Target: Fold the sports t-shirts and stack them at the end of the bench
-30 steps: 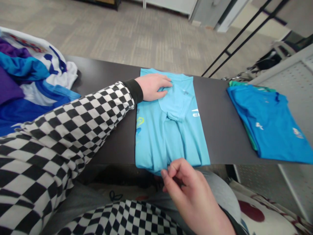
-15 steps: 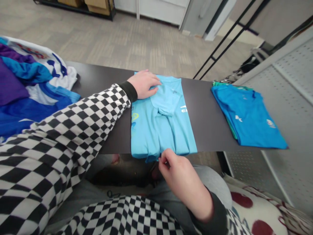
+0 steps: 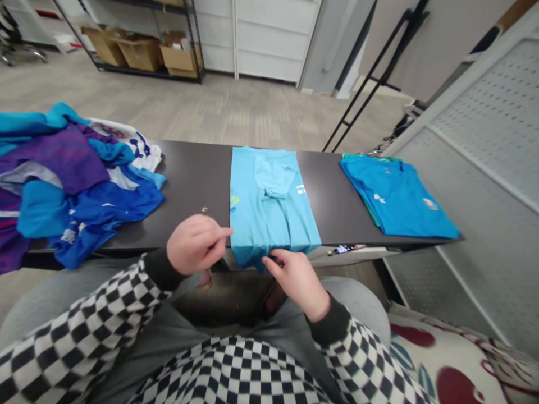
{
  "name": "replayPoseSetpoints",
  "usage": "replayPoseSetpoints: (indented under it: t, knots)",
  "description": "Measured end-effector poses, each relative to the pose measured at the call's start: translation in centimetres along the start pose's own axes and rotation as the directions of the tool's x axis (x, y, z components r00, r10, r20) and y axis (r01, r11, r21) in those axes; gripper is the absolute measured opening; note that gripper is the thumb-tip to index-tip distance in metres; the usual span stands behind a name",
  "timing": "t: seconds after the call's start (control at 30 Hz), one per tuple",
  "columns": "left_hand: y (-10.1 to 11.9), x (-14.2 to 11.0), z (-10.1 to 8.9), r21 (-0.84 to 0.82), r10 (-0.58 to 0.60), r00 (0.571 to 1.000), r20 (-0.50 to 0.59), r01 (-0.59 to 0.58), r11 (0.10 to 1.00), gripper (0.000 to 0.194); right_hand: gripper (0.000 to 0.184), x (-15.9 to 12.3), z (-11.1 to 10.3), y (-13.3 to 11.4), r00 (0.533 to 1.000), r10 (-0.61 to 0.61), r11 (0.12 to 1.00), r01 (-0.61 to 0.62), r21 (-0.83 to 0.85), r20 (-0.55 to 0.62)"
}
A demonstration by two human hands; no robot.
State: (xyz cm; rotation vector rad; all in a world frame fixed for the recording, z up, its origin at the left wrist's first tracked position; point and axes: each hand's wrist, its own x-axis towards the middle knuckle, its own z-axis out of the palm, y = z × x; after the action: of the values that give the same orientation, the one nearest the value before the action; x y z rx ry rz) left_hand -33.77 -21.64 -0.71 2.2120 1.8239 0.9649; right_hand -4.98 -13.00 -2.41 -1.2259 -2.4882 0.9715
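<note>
A light blue T-shirt [image 3: 273, 207] lies on the dark table with its sides and a sleeve folded inward; its near end hangs slightly over the front edge. My right hand [image 3: 297, 280] pinches the fabric at that near end. Beside the shirt's left edge is my left hand [image 3: 197, 244], index finger stretched out to the edge and the other fingers curled, with a gap between index finger and thumb. No cloth shows in the left hand.
Crumpled blue, purple and white clothes [image 3: 84, 174] pile up at the left of the dark table [image 3: 193, 185]. Folded blue shirts [image 3: 404, 196] lie at the right, near a perforated grey panel [image 3: 475, 185]. Behind stand a black rack [image 3: 362, 106] and boxes [image 3: 138, 51] on a shelf.
My left hand has left the top of the light blue T-shirt and come back to its near left edge. My right hand stays at the near end. The view has tilted up.
</note>
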Motion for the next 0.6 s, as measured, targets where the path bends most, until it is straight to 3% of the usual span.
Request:
replayPoseSetpoints:
  t: [0.07,0.17,0.23,0.33,0.47,0.6]
  knots:
    - [2.0,-3.9,2.0,-0.127,-0.229,0.971,-0.063,0.22,0.967,0.03,0.032,0.0,0.8,0.3,0.999,0.0,0.999,0.002,0.039,-0.046]
    - [3.5,-7.4,6.4,-0.317,-0.589,0.806,-0.057,0.545,0.776,0.034,0.035,0.3,1.6,0.5,0.994,-0.017,0.999,0.023,0.047,-0.106]
    - [3.5,-7.9,8.8,-0.386,-0.685,0.728,0.014,0.636,0.668,0.041,0.035,0.5,2.0,0.6,0.995,-0.002,0.994,0.013,0.106,-0.099]
    - [2.8,-6.9,10.5,-0.403,-0.684,0.728,0.037,0.638,0.657,0.049,0.032,0.6,2.4,0.7,0.998,0.056,0.967,-0.044,0.251,-0.039]
    - [2.3,-5.8,10.6,-0.414,-0.663,0.748,-0.028,0.595,0.689,0.042,0.031,0.5,2.6,1.1,0.997,0.057,0.944,-0.039,0.327,-0.044]
    - [1.6,-6.7,11.0,-0.539,-0.699,0.713,-0.065,0.564,0.625,0.042,0.032,0.4,2.9,1.9,0.995,0.057,0.954,-0.03,0.297,-0.082]
